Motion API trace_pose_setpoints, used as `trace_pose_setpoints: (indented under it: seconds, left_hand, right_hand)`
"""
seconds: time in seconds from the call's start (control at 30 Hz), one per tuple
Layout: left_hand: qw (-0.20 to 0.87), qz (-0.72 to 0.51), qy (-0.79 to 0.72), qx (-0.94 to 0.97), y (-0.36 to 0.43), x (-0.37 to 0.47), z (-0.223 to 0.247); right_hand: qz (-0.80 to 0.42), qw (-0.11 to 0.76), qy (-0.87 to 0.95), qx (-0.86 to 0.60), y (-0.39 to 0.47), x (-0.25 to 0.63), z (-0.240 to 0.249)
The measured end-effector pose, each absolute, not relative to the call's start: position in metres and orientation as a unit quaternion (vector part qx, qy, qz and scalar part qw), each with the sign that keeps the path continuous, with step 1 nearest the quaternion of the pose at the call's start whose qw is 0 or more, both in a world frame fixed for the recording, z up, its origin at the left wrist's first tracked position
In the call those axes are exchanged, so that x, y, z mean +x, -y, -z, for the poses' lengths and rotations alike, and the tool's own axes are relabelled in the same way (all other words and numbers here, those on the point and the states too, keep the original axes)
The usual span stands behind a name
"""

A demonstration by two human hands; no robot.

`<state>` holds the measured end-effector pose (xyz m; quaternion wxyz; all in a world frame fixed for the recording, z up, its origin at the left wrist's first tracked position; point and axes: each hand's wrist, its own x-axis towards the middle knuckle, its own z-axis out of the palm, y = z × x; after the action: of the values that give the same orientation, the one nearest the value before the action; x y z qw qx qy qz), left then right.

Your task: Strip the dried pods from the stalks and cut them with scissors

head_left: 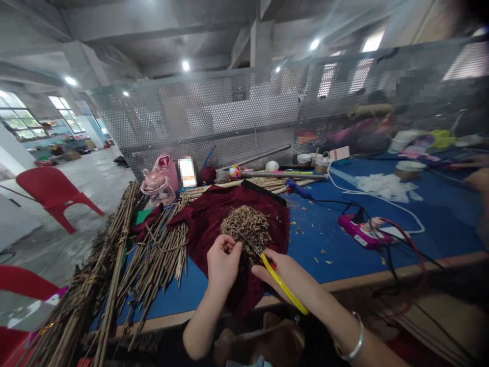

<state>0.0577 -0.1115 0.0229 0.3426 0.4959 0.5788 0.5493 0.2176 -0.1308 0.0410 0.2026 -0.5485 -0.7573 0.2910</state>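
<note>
Over a heap of short brown cut twig pieces (246, 221), my left hand (224, 260) has its fingers pinched together; what lies in them is too small or hidden to make out. My right hand (284, 270) is closed around yellow-handled snips (280, 284), whose slim metal blades point at the left fingertips. A dark red cloth (208, 209) is spread beneath the heap. Left of the cloth, a loose bundle of thin sticks (158, 255) lies on the blue tabletop (317, 239).
A tall pile of dried stalks (110, 255) hangs over the table's left edge. Pink containers (164, 176) stand behind. At right are a purple power strip (355, 229), cords, a glue gun (298, 188) and white scraps (385, 186). Another person's hand (476, 176) shows at far right.
</note>
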Motion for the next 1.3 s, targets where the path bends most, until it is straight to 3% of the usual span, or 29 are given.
trace_pose_setpoints:
  seconds: [0.17,0.43,0.63,0.97,1.3]
  left_hand:
    - [0.395,-0.612,-0.53,0.434,0.111,0.061,-0.02]
    - [0.51,-0.635,-0.451,0.363,0.116,0.074,-0.018]
    - [0.504,-0.643,-0.452,0.358,0.113,0.073,-0.009]
    - [0.506,-0.66,-0.433,0.348,0.107,0.071,0.006]
    - [0.428,-0.643,-0.47,0.427,0.113,0.071,0.007]
  right_hand:
    - [-0.22,0.176,0.763,-0.582,0.137,0.218,-0.04]
    - [-0.229,0.25,0.754,-0.562,0.133,0.21,-0.026]
    - [-0.26,0.295,0.732,-0.556,0.127,0.206,-0.022]
    - [-0.175,0.258,0.741,-0.594,0.135,0.204,-0.014]
    - [-0.232,0.248,0.74,-0.58,0.13,0.205,-0.022]
